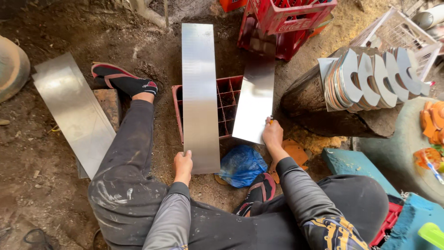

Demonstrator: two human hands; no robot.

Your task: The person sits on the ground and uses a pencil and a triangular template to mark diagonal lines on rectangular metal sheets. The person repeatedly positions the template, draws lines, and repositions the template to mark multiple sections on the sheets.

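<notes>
Left hand (183,163): fingers curled, gripping near end of long metal sheet (200,92).
Right hand (272,134): fingers closed, pinching corner of shorter metal sheet (254,99) over red crate (225,104).

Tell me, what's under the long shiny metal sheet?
Under the long metal sheet held by the left hand sits a red crate with divided, dirt-dusted compartments on the earth floor. The crate's middle part is covered by the sheet, so its contents there stay hidden.
</notes>
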